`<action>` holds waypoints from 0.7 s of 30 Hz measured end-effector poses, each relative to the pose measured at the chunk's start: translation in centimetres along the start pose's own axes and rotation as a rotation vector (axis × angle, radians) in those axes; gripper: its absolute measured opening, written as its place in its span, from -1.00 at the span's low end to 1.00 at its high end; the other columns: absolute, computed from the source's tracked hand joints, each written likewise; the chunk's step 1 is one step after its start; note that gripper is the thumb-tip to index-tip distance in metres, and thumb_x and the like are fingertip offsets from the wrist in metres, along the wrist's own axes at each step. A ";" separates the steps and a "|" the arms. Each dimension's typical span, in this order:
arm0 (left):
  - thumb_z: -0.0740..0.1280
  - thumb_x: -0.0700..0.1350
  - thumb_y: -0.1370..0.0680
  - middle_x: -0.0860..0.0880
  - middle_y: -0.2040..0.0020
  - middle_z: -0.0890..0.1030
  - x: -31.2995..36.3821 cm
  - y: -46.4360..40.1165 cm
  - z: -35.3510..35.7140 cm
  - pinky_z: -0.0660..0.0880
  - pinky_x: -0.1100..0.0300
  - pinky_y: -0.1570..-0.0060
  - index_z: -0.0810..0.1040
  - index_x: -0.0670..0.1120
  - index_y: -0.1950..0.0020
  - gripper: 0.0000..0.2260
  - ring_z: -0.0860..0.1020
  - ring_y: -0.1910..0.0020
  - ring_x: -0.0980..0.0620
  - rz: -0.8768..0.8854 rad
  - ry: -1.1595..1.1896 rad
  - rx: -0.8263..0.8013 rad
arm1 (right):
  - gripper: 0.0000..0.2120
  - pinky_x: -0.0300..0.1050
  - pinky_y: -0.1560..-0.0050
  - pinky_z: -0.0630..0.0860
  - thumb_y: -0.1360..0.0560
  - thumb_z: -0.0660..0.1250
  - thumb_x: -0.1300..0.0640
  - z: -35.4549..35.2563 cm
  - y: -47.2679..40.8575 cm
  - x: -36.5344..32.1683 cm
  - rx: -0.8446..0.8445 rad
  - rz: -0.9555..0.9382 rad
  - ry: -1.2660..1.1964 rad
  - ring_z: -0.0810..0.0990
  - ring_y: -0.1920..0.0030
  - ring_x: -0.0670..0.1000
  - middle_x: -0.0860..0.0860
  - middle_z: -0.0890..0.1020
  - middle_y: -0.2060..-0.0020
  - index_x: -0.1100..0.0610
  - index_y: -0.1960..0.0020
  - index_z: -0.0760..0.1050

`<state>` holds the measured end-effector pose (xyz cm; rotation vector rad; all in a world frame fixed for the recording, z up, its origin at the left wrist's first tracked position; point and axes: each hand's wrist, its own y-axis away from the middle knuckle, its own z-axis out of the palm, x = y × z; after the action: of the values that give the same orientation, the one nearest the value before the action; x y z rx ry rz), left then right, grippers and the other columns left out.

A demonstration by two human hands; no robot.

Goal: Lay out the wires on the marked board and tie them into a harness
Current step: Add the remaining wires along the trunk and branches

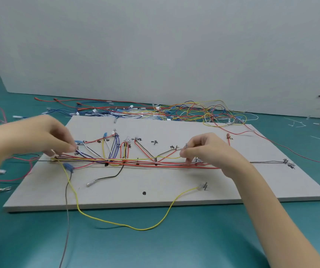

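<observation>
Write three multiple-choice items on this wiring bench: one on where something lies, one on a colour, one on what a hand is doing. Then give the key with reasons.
1. Where does the loose wire pile lie?
A. Behind the board's far edge
B. On the board's near corner
C. Under the left hand

2. What colour is the long wire looping off the near edge of the board?
A. Blue
B. Yellow
C. Green

3. What is the right hand doing?
A. Lying flat on the mat
B. Pinching a wire end
C. Holding scissors

Key: 1 A, the tangle sits on the green mat beyond the board. 2 B, the loop is yellow. 3 B, its fingertips pinch a small terminal above the bundle, while the left hand pinches the bundle's other end.
</observation>
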<state>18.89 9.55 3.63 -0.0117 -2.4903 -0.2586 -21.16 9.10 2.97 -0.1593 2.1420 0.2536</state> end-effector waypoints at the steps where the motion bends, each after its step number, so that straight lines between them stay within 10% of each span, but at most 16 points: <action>1: 0.54 -0.04 -0.37 -0.02 0.30 0.70 -1.0 -0.3 -0.4 0.56 0.31 0.36 0.73 0.10 0.19 -0.94 0.65 0.33 0.09 -0.041 0.003 0.022 | -0.69 -0.14 0.13 0.37 -0.42 0.48 0.14 0.1 0.1 0.3 -0.006 0.007 -0.012 0.60 0.15 -0.09 0.04 0.70 0.33 0.02 0.47 0.53; 11: 0.54 -0.26 -0.38 -0.19 0.30 0.69 -3.4 -2.1 0.1 0.57 0.28 0.44 0.72 -0.08 0.27 -0.91 0.65 0.42 0.01 -0.194 0.139 0.067 | -0.81 -0.44 0.55 0.24 -0.45 0.46 0.18 0.3 1.0 0.6 0.007 -0.012 -0.134 0.45 0.52 -0.24 0.06 0.65 0.36 0.14 0.31 0.53; 21: 0.58 -0.38 -0.28 -0.17 0.44 0.63 -4.6 -2.7 0.2 0.53 0.20 0.49 0.60 -0.25 0.18 -0.78 0.62 0.49 -0.09 -0.307 0.070 0.101 | -0.75 -0.33 0.48 0.21 -0.50 0.37 -0.13 0.0 0.8 1.0 -0.031 -0.032 -0.170 0.29 0.40 -0.02 0.00 0.63 0.37 0.01 0.21 0.66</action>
<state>22.23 7.18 0.24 0.4161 -2.4256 -0.2552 -21.92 9.89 2.26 -0.1834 1.9660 0.2723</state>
